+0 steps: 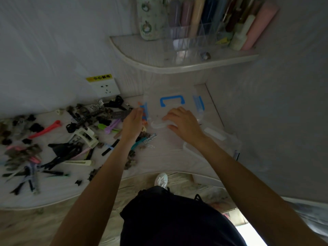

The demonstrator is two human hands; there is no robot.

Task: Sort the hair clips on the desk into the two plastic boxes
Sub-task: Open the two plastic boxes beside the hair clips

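Observation:
Two clear plastic boxes sit at the desk's right end. The far box (188, 96) has a blue handle and blue side latches. The near box (211, 137) has a white handle and white latches. My left hand (133, 121) rests at the blue latch on the far box's left side, fingers together. My right hand (184, 123) lies spread on the lids, fingers over the white handle (158, 125). Neither hand clearly holds a clip. Several hair clips (79, 132) in black, brown, pink, purple, green and white lie scattered over the desk to the left.
A corner shelf (159, 66) hangs above the boxes with a clear organiser and coloured rolls. A wall socket (105, 87) sits behind the clip pile. The grey wall closes the right side. The curved desk edge (159, 174) runs near my legs and a white shoe.

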